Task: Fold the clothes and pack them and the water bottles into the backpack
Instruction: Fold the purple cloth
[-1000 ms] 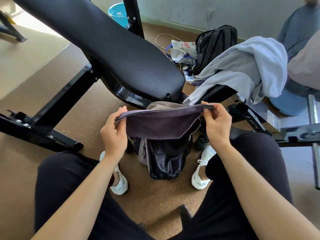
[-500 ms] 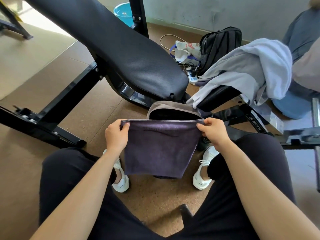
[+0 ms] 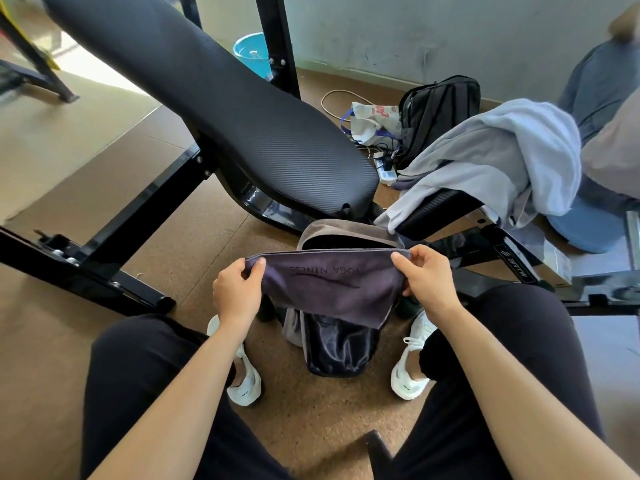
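The person wears black trousers [image 3: 138, 375], plain and close over both thighs. The left hand [image 3: 235, 292] and right hand [image 3: 429, 282] are bare, as are the forearms [image 3: 197, 393]. White lace-up trainers [image 3: 408, 375] with small dark heel lettering cover the feet.

I am looking down at a brown cork-like floor [image 3: 166, 237], with a black padded bench [image 3: 221, 109] slanting across ahead of me. Daylight [image 3: 93, 69] is spilling in at upper left, and a turquoise bucket [image 3: 251, 51] is standing by the scuffed grey wall [image 3: 415, 32].

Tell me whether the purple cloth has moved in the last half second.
Yes. The purple cloth hangs shorter now: its lower edge has risen, uncovering the backpack's dark front.
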The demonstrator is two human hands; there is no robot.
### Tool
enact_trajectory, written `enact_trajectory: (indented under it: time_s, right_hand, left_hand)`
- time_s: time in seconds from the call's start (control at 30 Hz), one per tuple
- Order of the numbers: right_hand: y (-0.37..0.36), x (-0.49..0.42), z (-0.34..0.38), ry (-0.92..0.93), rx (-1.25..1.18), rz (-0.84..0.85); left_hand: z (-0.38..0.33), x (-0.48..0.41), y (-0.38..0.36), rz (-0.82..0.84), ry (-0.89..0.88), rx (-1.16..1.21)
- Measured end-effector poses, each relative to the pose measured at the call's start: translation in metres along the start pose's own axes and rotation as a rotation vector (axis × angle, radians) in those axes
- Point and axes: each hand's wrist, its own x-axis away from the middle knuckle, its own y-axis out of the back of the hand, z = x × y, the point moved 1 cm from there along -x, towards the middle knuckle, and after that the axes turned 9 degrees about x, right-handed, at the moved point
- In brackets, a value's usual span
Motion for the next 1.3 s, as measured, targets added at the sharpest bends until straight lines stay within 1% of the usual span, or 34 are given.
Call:
enact_trajectory:
  time_s: [0.07, 0.13, 0.27, 0.43, 0.5, 0.57, 0.67, 0.77, 0.83, 0.9, 0.93, 1.03, 1.07, 1.2, 1.3]
  right_hand:
    - [-0.003, 0.009, 0.008, 0.057, -0.044, 0.022]
    - [-0.006, 0.017, 0.015, 0.103, -0.081, 0.085]
    - [-0.018, 0.029, 0.02, 0.131, -0.13, 0.235]
    - [-0.036, 0.043, 0.025, 0.137, -0.204, 0.425]
    - [-0.039, 0.047, 0.027, 0.136, -0.21, 0.493]
    - [-0.039, 0.049, 0.028, 0.126, -0.228, 0.546]
    - [-0.037, 0.05, 0.03, 0.154, -0.23, 0.524]
    - [-0.039, 0.051, 0.032, 0.349, -0.036, 0.382]
    - [-0.038, 0.05, 0.033, 0.441, 0.064, 0.317]
    - [-0.036, 0.048, 0.035, 0.501, 0.111, 0.317]
    - [-0.034, 0.048, 0.036, 0.527, 0.15, 0.343]
    - [-0.031, 0.046, 0.037, 0.525, 0.223, 0.481]
    - [-0.03, 0.046, 0.037, 0.517, 0.225, 0.494]
    - [-0.025, 0.046, 0.038, 0.404, 0.166, 0.472]
    - [-0.023, 0.046, 0.038, 0.385, 0.139, 0.458]
  left_hand:
    - [-0.004, 0.002, -0.001, 0.015, -0.065, 0.043]
    - [-0.008, 0.005, -0.004, 0.053, -0.123, 0.111]
    - [-0.018, 0.023, -0.013, 0.257, -0.126, 0.282]
    - [-0.031, 0.046, -0.027, 0.499, -0.141, 0.405]
    - [-0.036, 0.053, -0.032, 0.566, -0.156, 0.434]
    - [-0.036, 0.056, -0.035, 0.595, -0.166, 0.441]
    - [-0.037, 0.054, -0.034, 0.622, -0.149, 0.473]
    - [-0.039, 0.053, -0.033, 0.678, -0.149, 0.486]
    - [-0.04, 0.055, -0.034, 0.711, -0.162, 0.48]
    - [-0.04, 0.054, -0.033, 0.732, -0.171, 0.478]
    - [-0.04, 0.053, -0.032, 0.746, -0.177, 0.481]
    - [-0.041, 0.053, -0.03, 0.789, -0.197, 0.47]
    - [-0.041, 0.053, -0.029, 0.797, -0.198, 0.465]
    - [-0.036, 0.056, -0.031, 0.82, -0.205, 0.437]
    - [-0.027, 0.056, -0.036, 0.807, -0.226, 0.396]
